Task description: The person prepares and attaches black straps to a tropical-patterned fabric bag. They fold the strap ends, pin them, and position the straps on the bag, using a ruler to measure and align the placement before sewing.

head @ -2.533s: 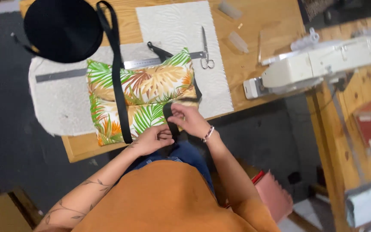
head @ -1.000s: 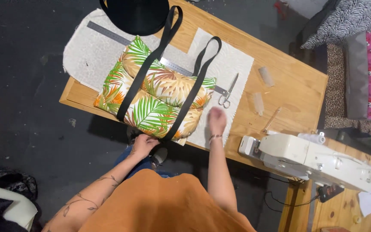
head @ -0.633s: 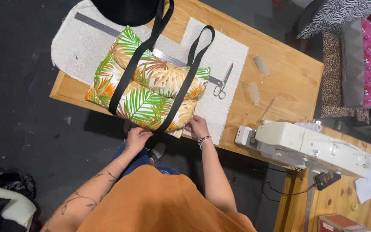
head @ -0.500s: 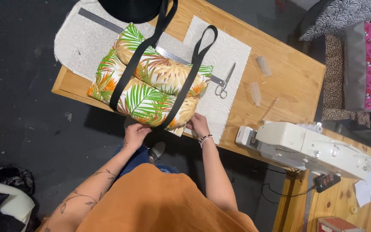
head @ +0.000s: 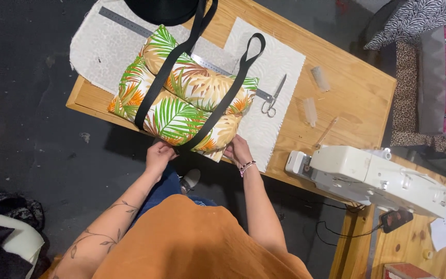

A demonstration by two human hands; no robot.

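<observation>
Palm-leaf print fabric bag (head: 181,106), black webbing straps (head: 223,98): my left hand (head: 159,155) and right hand (head: 237,150) pinch its near edge; I'd keep straps flat, parallel.

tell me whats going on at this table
A person holds the near edge of a leaf-print fabric bag with both hands: left hand at the end of a black strap, right hand at the bag's corner. Scissors and a metal ruler lie on pale fabric; a white sewing machine stands alongside.
</observation>
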